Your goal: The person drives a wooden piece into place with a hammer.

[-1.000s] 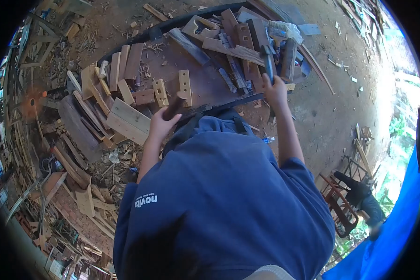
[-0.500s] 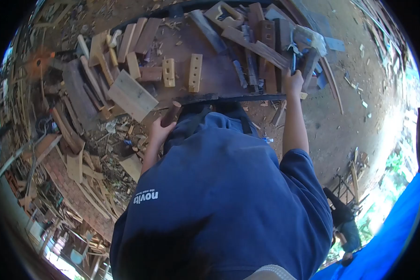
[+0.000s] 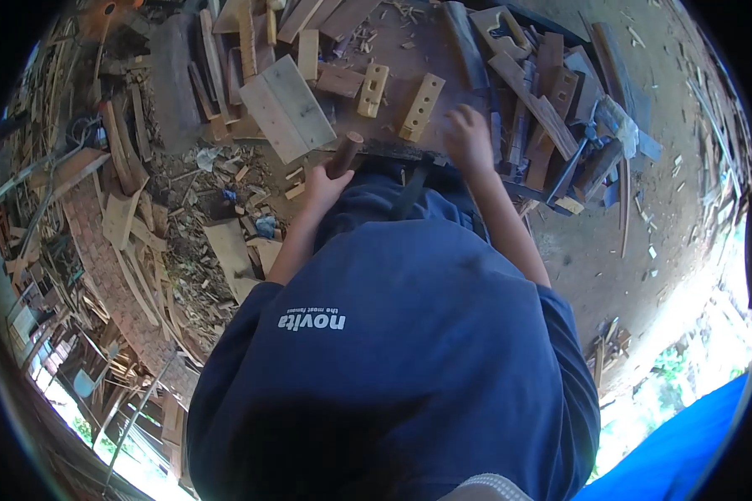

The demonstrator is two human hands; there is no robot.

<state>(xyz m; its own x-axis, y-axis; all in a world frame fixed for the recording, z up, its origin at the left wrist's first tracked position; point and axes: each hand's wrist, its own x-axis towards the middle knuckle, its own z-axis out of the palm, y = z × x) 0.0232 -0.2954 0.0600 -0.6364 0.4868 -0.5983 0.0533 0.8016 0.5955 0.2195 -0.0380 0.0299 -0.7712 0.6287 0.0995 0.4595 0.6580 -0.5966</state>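
Note:
My left hand is wrapped round a brown round wooden stick, whose sawn, lighter end points up near the workbench's front edge. My right hand, somewhat blurred, hovers over the front of the bench with nothing in it and its fingers loosely apart. Just left of it lies a pale wooden block with several round holes. A shorter yellowish block with a slot sits farther left. At the right, a hammer-like tool with a slim dark handle rests among the wood pieces.
Dark boards and offcuts crowd the bench's right side, with a crumpled plastic bag beside them. A wide pale board overhangs the left front. Wood scraps and shavings litter the ground at left.
My right hand has let go of the hammer-like tool at the right and moved left over the bench. My left hand still grips the stick. The whole view has shifted.

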